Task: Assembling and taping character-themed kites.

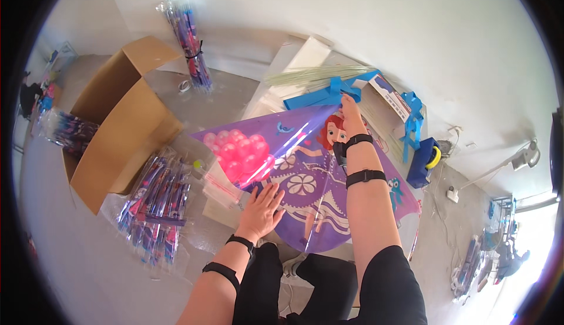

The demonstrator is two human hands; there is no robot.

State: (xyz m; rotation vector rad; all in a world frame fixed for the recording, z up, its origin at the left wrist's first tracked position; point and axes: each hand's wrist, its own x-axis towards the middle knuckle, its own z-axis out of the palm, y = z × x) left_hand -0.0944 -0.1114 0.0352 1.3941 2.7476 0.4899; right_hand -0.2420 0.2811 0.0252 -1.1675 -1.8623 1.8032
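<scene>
A purple kite (301, 207) printed with a red-haired figure in a gown and a bunch of pink balloons lies spread over the table in front of me. Its shiny surface catches the light. My left hand (262, 212) rests on the kite's near left edge, palm down with fingers spread. At the far tip, my right hand (350, 112) has its fingers closed on the kite, beside a blue strip (314, 97). My right forearm covers part of the print. Black bands circle both my forearms.
Thin pale rods (320, 74) and a long printed box (389, 97) lie at the table's far side. A blue tape dispenser (420, 167) stands right. To the left are an open cardboard box (130, 140) and plastic-wrapped bundles (157, 199); another bundle (191, 46) leans on the wall.
</scene>
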